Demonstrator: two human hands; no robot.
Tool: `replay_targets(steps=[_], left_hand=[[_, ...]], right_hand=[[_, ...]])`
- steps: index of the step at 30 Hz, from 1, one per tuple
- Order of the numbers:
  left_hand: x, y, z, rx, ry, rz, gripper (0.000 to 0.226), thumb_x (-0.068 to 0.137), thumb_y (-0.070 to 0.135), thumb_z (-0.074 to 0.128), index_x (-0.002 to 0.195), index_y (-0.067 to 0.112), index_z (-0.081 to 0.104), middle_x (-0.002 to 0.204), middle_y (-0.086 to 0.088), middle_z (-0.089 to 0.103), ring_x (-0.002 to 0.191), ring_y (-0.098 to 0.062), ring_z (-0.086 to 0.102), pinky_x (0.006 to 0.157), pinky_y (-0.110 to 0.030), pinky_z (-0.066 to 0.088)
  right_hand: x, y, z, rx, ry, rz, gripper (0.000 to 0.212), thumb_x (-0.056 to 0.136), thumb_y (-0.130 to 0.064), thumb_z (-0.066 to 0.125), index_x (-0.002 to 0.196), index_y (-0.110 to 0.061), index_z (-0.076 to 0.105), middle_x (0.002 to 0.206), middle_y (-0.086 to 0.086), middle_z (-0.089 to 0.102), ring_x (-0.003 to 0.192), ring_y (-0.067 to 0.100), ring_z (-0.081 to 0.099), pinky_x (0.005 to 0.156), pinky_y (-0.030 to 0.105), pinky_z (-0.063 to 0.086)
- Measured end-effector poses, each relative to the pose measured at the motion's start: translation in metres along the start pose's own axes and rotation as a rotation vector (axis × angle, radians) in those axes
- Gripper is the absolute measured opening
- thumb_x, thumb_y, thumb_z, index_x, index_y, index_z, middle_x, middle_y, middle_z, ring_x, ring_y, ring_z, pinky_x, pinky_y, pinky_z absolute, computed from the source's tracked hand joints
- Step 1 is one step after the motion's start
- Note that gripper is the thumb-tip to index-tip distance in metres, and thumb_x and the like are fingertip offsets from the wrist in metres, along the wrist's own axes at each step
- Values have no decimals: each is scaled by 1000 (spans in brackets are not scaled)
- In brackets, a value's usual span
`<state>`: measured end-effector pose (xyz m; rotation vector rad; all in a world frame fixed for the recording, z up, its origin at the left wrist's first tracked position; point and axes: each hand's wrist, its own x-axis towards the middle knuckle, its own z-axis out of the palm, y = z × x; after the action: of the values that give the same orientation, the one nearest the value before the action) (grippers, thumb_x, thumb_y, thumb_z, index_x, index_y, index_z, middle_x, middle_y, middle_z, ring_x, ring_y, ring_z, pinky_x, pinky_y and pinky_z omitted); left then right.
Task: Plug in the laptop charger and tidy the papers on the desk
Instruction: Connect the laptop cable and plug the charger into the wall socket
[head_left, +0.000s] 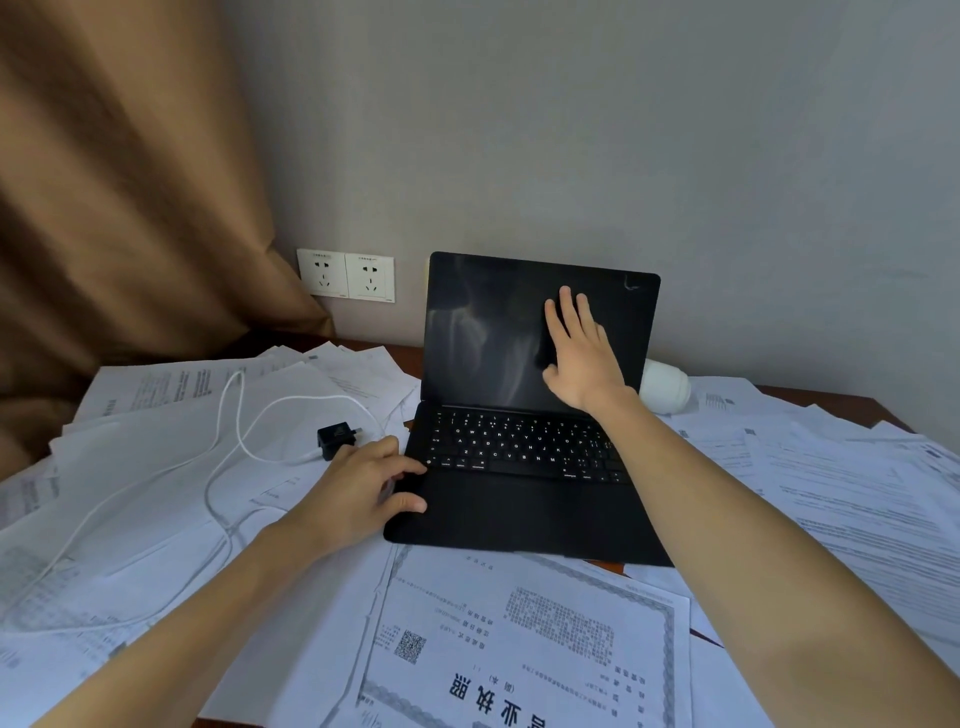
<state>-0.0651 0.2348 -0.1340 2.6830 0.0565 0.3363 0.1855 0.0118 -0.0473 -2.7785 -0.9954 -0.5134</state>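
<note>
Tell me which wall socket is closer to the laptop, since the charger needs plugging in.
The right-hand socket, just beside the screen edge of the laptop; the left-hand socket sits farther off, next to the brown curtain.

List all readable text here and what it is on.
"业执照", large, upside down, partly cropped: certificate nearest the camera.
"Q W E R T Y" row: laptop keyboard.
Too small to read: print on other papers; labels on wall sockets.
</note>
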Motion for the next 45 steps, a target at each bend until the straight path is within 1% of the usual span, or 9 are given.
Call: replay_targets(steps=[7, 14, 20, 24, 30, 34, 39, 41, 45], left_hand=[[-8, 2, -4, 35, 22, 20, 32, 99, 45, 65, 129, 33, 68, 102, 19, 51, 97, -1, 52, 105, -31, 40], [-33, -7, -18, 79, 18, 99, 29, 103, 35, 62, 131, 31, 65, 131, 16, 58, 120, -8, 54, 106, -33, 44], [-58, -31, -40, 136, 109, 39, 29, 101, 35, 59, 129, 30, 66, 142, 7, 55, 130, -22, 49, 113, -37, 38], [-74, -49, -58, 152, 157, -20, 36, 92, 32, 56, 126, 30, 69, 139, 1, 56, 131, -26, 48, 108, -33, 27], [-89, -74, -71, 167, 114, -92, 44, 95, 31, 62, 139, 29, 61, 157, -3, 44, 144, -28, 38, 118, -34, 21], [-85, -75, -72, 184, 95, -140, 51, 94, 41, 50, 142, 25, 57, 141, 0, 52, 128, -28, 47, 103, -33, 30], [-67, -67, -73, 301, 78, -223, 41, 102, 54, 55, 135, 30, 57, 117, 5, 61, 107, -20, 44, 86, -36, 26], [-60, -63, -74, 317, 77, -264, 42, 99, 61, 56, 129, 32, 62, 106, 5, 65, 101, -19, 46, 82, -37, 24], [-51, -59, -76, 258, 114, -314, 25, 101, 52, 58, 115, 36, 71, 84, 7, 65, 94, -17, 50, 78, -38, 20]], right_hand=[[-29, -10, -16, 68, -65, -41, 73, 100, -20, 50, 162, -17, 11, 170, 7, -3, 156, 27, 0, 126, 46, 14], [-73, -48, -20, 178, -182, -223, 72, 101, -19, 53, 162, -19, 14, 169, 2, 11, 156, 20, 9, 126, 38, 14], [-91, -95, -14, 242, -210, -330, 67, 102, -20, 54, 161, -21, 22, 167, 0, 20, 153, 19, 18, 123, 34, 15], [-92, -130, -6, 340, -203, -438, 58, 101, -20, 55, 156, -21, 35, 160, -2, 36, 145, 20, 33, 122, 41, 28], [-79, -179, 9, 397, -260, -449, 55, 102, -28, 57, 154, -21, 39, 160, -1, 37, 145, 19, 33, 120, 39, 30], [-68, -201, 21, 461, -281, -427, 48, 98, -28, 62, 144, -23, 48, 140, 1, 51, 125, 22, 48, 103, 44, 46], [-58, -211, 34, 462, -359, -326, 56, 101, -29, 59, 152, -17, 41, 140, 7, 49, 130, 21, 45, 108, 38, 43], [-56, -213, 39, 480, -376, -320, 48, 101, -29, 57, 147, -17, 48, 126, 5, 52, 124, 23, 46, 103, 36, 43], [-54, -214, 46, 518, -318, -339, 26, 104, -25, 53, 126, -20, 67, 106, -1, 47, 111, 18, 45, 97, 36, 45]])
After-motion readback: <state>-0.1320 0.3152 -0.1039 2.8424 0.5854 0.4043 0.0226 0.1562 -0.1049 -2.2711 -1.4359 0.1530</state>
